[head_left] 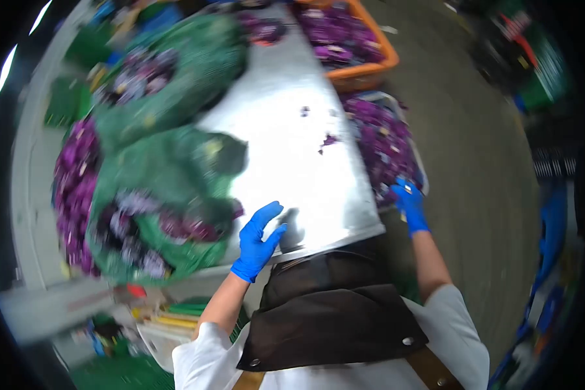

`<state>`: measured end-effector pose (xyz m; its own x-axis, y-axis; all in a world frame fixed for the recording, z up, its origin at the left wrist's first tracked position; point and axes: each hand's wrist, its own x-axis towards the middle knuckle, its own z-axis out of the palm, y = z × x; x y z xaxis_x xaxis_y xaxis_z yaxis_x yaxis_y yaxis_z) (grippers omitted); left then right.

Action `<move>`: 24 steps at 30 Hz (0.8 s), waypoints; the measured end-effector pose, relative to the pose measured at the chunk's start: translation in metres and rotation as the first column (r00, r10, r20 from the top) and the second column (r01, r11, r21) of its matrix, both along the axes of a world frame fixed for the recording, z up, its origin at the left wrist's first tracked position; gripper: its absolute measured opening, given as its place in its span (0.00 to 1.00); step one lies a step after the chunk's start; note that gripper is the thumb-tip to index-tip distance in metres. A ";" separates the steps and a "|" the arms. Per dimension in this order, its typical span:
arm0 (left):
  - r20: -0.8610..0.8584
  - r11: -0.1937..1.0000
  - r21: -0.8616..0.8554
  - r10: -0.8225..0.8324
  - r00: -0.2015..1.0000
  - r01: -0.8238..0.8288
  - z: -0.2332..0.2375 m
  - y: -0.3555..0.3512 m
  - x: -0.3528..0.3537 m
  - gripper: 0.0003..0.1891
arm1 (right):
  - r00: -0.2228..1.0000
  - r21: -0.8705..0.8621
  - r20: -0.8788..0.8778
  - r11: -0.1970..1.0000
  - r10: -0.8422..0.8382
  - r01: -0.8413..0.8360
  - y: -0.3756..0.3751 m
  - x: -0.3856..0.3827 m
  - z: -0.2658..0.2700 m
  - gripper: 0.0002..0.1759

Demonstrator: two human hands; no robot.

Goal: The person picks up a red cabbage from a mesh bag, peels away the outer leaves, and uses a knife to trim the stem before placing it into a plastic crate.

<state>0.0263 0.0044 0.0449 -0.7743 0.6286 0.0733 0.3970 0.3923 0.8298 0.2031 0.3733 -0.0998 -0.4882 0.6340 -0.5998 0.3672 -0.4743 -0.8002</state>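
Observation:
My left hand, in a blue glove, hovers above the near edge of the metal table. Its thumb and fingers are apart, with nothing between them. At the near end of a pale bin filled with chopped purple cabbage is my right hand, also blue-gloved. Its fingers are curled, and small pale bits show at them, too blurred to name. A few cabbage scraps lie on the tabletop.
Green mesh sacks holding whole purple cabbages fill the table's left side. An orange crate of cut cabbage stands beyond the pale bin. More purple pieces are heaped at far left. Grey floor lies to the right.

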 end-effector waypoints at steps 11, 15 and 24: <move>0.034 0.677 0.314 0.693 0.721 -0.666 0.031 -0.200 -0.003 0.12 | 0.791 0.301 -0.402 0.883 0.460 -0.361 -0.116 -0.151 0.155 0.19; 0.256 0.464 0.359 0.785 0.564 -0.810 0.003 -0.248 -0.005 0.15 | 0.541 0.360 -0.286 0.612 0.791 -0.704 -0.200 -0.151 0.129 0.18; 0.018 0.520 -0.206 0.849 0.528 -0.829 -0.008 -0.256 -0.112 0.56 | 0.192 0.260 -0.288 0.269 0.938 -0.927 -0.326 -0.148 0.129 0.16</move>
<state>-0.0861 -0.2520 0.0365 -0.9436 -0.3233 -0.0718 -0.2684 0.6191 0.7380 0.0551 0.0473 0.0292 -0.8744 -0.4176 -0.2469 0.2525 0.0429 -0.9667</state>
